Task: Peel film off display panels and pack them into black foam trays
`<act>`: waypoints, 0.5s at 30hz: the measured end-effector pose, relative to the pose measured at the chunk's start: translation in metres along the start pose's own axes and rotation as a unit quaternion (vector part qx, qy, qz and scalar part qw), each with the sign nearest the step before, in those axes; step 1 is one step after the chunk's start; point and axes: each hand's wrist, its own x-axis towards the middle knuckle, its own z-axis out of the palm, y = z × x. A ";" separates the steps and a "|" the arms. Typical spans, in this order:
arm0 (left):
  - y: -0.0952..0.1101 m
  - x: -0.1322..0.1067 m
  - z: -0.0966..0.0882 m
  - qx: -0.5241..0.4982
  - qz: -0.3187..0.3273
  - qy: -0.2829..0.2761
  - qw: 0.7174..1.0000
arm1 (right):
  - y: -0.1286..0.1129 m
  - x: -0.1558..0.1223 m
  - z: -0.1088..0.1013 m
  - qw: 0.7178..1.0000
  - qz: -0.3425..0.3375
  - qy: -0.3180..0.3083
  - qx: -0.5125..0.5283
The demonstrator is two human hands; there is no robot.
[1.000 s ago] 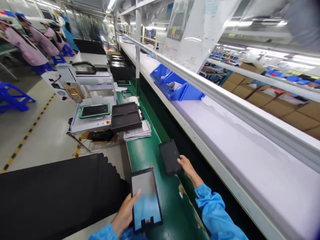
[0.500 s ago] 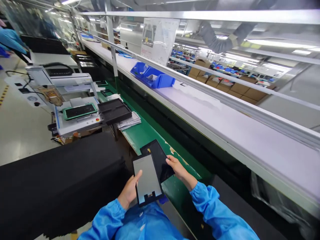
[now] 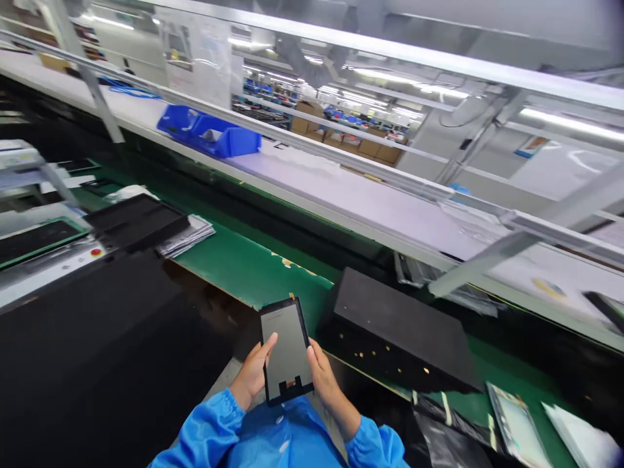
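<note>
Both hands grip a tablet display panel (image 3: 285, 344), a thin rectangle with a grey back, a black border and a small connector at its lower end. A bit of orange flex shows at its top edge. My left hand (image 3: 254, 370) is closed on the left side, thumb lying on the grey face. My right hand (image 3: 324, 380) is closed on the right edge. Whether a second dark panel lies stacked beneath cannot be made out. The panel is held in front of my blue smock, near the green bench (image 3: 238, 260).
A black foam block (image 3: 400, 325) stands on the bench to the right, with black bags (image 3: 448, 429) and another panel (image 3: 519, 422) beyond. Blue bins (image 3: 209, 133) sit on the white shelf (image 3: 341, 195). At left are a black tray (image 3: 136, 221), papers (image 3: 188, 235) and a large black surface (image 3: 97, 364).
My view has turned right. The dark panel in my right hand, fanned out before, has come in against the grey-backed one, and my right hand has moved left to its edge.
</note>
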 end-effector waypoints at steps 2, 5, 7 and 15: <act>-0.018 0.002 0.014 0.056 -0.004 0.007 0.998 | 0.004 -0.022 -0.016 1.000 -0.014 0.016 -0.014; -0.047 0.003 0.041 0.140 -0.001 0.029 0.990 | 0.009 -0.050 -0.044 0.997 -0.035 0.067 -0.017; -0.070 0.004 0.065 0.179 0.017 0.017 0.983 | 0.011 -0.066 -0.067 0.993 -0.044 0.105 -0.013; -0.194 0.036 0.180 0.253 0.054 -0.102 0.961 | 0.017 -0.124 -0.217 0.978 -0.059 0.198 0.002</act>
